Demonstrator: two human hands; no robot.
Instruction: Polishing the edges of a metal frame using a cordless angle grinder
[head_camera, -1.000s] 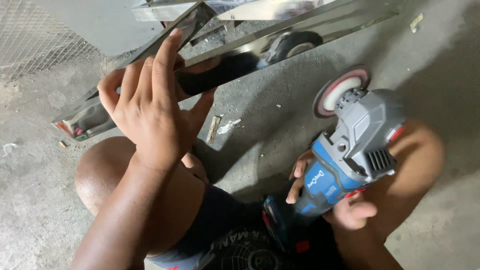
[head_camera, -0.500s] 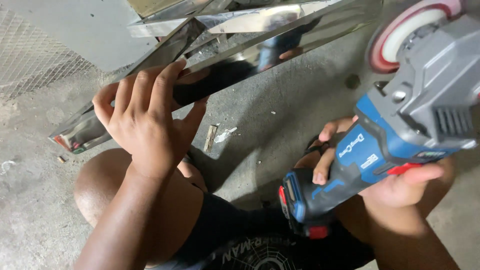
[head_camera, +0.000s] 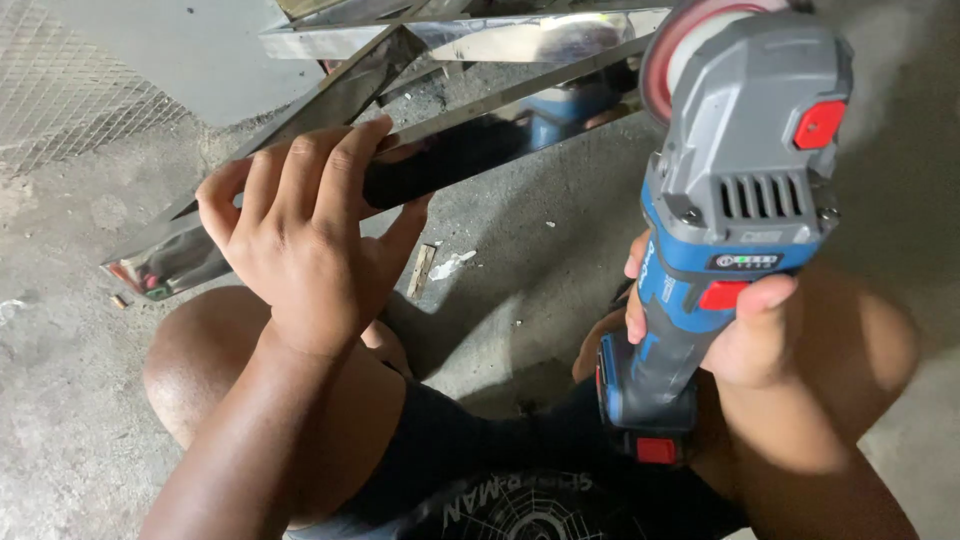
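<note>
Right hand (head_camera: 745, 335) closed around the blue-grey cordless grinder (head_camera: 725, 230), disc end raised and pointing away. Left hand (head_camera: 305, 235), farther forward, lies fingers curled over the polished steel bar (head_camera: 470, 140), gripping it. That bar runs low-left to upper-right across the concrete floor (head_camera: 520, 280), just beyond the grinder's disc (head_camera: 690, 35).
</note>
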